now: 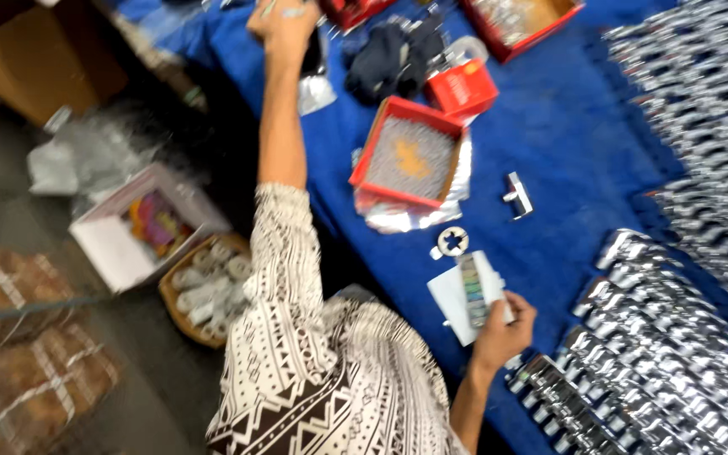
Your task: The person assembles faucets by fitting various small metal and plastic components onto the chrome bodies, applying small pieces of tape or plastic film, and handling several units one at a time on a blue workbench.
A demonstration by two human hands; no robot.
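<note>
My right hand (503, 330) is shut on a white paper packet (457, 303) with a narrow multicoloured strip (472, 289) lying on it, held just above the blue-covered table (566, 126). My left arm in a black-and-white patterned sleeve stretches to the table's far corner. There my left hand (284, 24) is curled beside a dark thing and a shiny plastic bag (316, 91); blur hides what it grips. A round metal disc with holes (452, 242) lies just beyond the packet.
An open red box (406, 156) sits on silver foil, with a smaller red box (463, 88) and dark cloth (393, 55) behind it. A chrome T-shaped fitting (516, 195) lies loose. Rows of chrome parts (676, 337) fill the right. On the floor: a white box (141, 227), a basket of rolls (208, 286), taped cartons (18, 354).
</note>
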